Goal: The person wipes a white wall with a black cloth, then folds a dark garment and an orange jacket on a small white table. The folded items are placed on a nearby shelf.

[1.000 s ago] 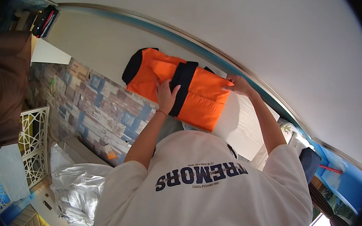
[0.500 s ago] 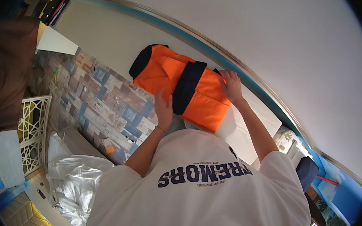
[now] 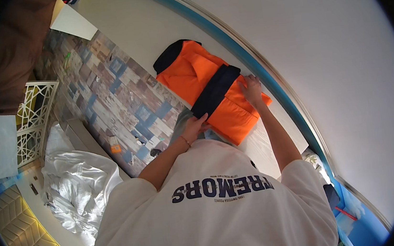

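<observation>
A folded orange garment (image 3: 191,70) with dark navy parts lies on a long pale surface in front of me. Across its middle runs a navy band (image 3: 215,90). At the near left corner of the bundle, my left hand (image 3: 194,128) pinches the edge, thumb on top and the other fingers partly hidden beneath. My right hand (image 3: 252,90) is at the right edge of the orange cloth, with its fingers bent over the fabric. A bit of orange cloth sticks out to the right of that wrist.
The pale surface (image 3: 134,28) runs along a wall with blue trim (image 3: 242,51). To the left is a patchwork-patterned floor (image 3: 123,106). Crumpled silvery-white fabric (image 3: 81,183) lies lower left, near a white lattice panel (image 3: 37,106). Brown cloth (image 3: 7,56) hangs upper left.
My left hand has moved from above the garment's left side to its near left corner and closed there. Orange cloth now shows beyond my right wrist. The whole view has shifted slightly.
</observation>
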`<state>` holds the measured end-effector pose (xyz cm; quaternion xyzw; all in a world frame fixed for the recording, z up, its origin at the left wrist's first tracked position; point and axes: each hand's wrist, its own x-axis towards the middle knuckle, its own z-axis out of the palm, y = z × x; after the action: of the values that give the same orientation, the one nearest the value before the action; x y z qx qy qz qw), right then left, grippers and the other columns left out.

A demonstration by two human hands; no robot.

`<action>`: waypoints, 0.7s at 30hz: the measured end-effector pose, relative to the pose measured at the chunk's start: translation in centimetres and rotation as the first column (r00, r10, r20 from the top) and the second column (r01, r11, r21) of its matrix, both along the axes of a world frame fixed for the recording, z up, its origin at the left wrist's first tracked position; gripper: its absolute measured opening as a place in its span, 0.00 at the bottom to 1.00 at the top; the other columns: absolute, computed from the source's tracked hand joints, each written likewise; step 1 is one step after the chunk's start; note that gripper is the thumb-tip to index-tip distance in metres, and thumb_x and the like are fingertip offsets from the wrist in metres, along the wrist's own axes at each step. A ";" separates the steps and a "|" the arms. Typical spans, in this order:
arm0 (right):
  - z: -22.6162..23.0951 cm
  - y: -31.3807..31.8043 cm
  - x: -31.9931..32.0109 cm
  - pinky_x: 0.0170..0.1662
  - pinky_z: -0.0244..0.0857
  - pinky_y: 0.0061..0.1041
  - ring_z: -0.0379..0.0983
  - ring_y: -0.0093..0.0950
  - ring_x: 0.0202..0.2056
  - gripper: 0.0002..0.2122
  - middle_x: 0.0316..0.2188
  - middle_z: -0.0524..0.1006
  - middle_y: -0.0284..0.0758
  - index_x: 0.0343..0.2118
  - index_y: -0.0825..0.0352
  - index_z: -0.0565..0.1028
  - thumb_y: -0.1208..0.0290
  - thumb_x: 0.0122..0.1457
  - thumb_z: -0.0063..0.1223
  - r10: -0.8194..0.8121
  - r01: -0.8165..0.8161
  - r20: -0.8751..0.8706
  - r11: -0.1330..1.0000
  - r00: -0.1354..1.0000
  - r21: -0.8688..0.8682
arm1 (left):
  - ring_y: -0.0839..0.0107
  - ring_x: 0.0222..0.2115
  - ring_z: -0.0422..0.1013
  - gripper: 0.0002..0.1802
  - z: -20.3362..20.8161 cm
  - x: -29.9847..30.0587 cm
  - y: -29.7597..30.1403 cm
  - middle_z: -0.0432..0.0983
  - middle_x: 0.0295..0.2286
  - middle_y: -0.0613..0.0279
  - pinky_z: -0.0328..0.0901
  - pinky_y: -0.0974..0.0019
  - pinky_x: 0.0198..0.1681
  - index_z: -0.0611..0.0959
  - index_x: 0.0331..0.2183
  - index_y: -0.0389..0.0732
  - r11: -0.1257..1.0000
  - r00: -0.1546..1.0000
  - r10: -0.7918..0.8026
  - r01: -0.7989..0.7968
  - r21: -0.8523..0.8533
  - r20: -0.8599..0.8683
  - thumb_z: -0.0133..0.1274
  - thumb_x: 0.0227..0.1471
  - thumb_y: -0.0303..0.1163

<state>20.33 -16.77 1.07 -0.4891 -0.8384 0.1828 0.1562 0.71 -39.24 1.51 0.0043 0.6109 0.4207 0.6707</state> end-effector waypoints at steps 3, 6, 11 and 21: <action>0.6 -0.5 -0.3 0.43 0.65 0.45 0.71 0.44 0.40 0.13 0.32 0.75 0.42 0.40 0.66 0.74 0.62 0.60 0.56 -0.027 0.027 -0.003 0.997 1.000 -0.066 | 0.65 0.29 0.80 0.24 -0.4 0.5 -0.1 0.78 0.36 0.57 0.73 0.67 0.29 0.78 0.41 0.31 0.991 0.966 -0.048 0.079 0.111 -0.253 0.56 0.58 0.45; 0.4 -1.3 0.3 0.41 0.65 0.45 0.72 0.45 0.36 0.12 0.29 0.76 0.44 0.40 0.66 0.71 0.62 0.62 0.53 -0.072 0.067 -0.140 0.997 0.987 -0.045 | 0.63 0.19 0.78 0.24 1.0 0.5 0.4 0.74 0.20 0.53 0.69 0.65 0.20 0.77 0.34 0.28 0.933 0.738 -0.118 0.311 0.179 -0.664 0.57 0.57 0.45; -0.7 -1.6 0.9 0.37 0.65 0.46 0.72 0.49 0.30 0.11 0.26 0.75 0.47 0.39 0.66 0.69 0.63 0.64 0.49 -0.155 0.142 -0.202 0.987 0.967 -0.079 | 0.62 0.13 0.75 0.23 3.6 0.2 1.6 0.72 0.13 0.50 0.65 0.63 0.16 0.75 0.29 0.29 0.904 0.528 -0.073 0.394 0.168 -0.846 0.56 0.58 0.43; -0.3 -1.6 0.4 0.29 0.63 0.47 0.71 0.53 0.29 0.09 0.26 0.74 0.50 0.36 0.67 0.68 0.67 0.63 0.52 -0.155 0.143 -0.243 0.987 0.958 -0.068 | 0.59 0.15 0.73 0.17 4.4 -0.8 2.3 0.72 0.18 0.52 0.65 0.60 0.19 0.72 0.28 0.35 0.904 0.484 0.002 0.374 0.209 -0.875 0.56 0.58 0.39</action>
<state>20.78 -18.42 0.82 -0.5279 -0.7684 0.2511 0.2604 -0.09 -36.95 5.94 0.4068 0.7657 0.3929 0.3064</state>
